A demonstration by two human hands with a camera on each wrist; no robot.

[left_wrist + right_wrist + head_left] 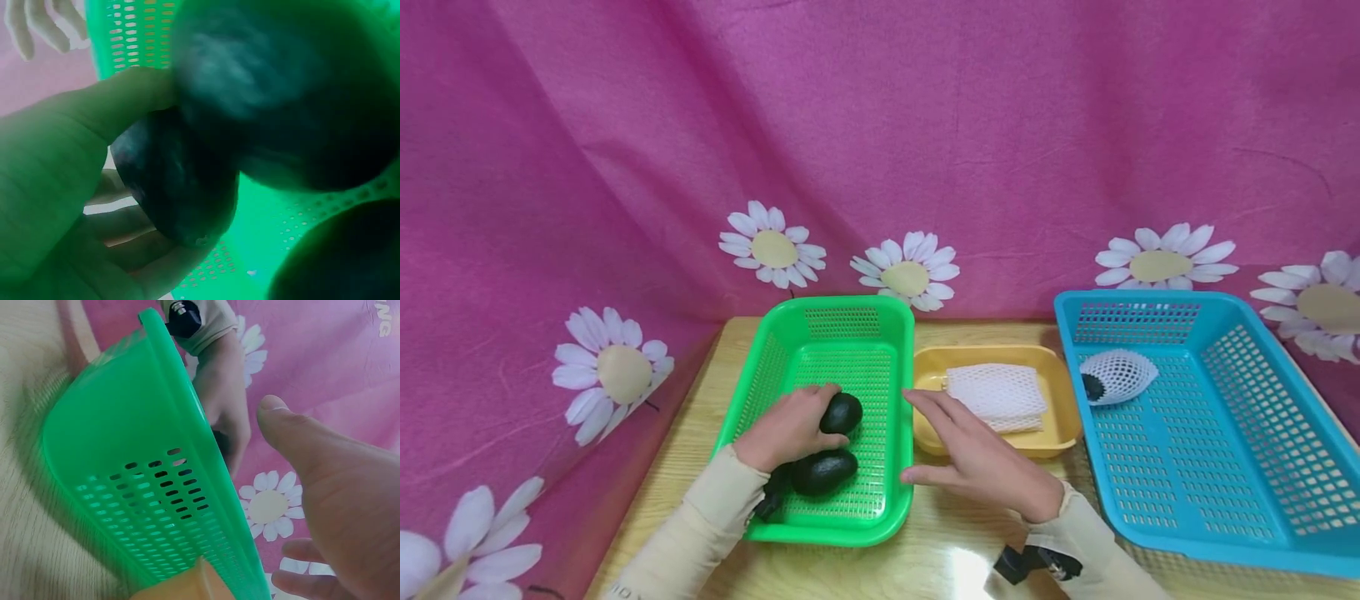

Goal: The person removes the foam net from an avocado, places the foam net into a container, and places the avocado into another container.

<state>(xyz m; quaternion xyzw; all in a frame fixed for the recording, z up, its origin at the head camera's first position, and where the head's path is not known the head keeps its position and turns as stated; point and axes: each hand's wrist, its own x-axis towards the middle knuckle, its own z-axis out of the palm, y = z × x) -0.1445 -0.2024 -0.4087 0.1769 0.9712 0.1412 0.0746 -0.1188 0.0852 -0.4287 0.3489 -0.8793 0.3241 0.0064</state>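
Note:
My left hand (786, 429) reaches down into the green basket (820, 533) and grips a dark avocado (842, 414). In the left wrist view, thumb and fingers wrap around this held avocado (178, 187). A second avocado (824, 473) lies just below the hand in the basket; two more dark rounded shapes fill the left wrist view's right side. My right hand (981, 462) hovers beside the basket's right rim, over the front of the yellow tray (1052, 437). Its fingers are extended, thumb apart, with nothing between them.
White foam net sleeves (996, 396) lie in the yellow tray. To the right stands a large blue basket (1225, 546), holding a dark fruit in a white foam net (1120, 377). Behind the wooden table (940, 533) hangs a pink flowered cloth (1000, 150).

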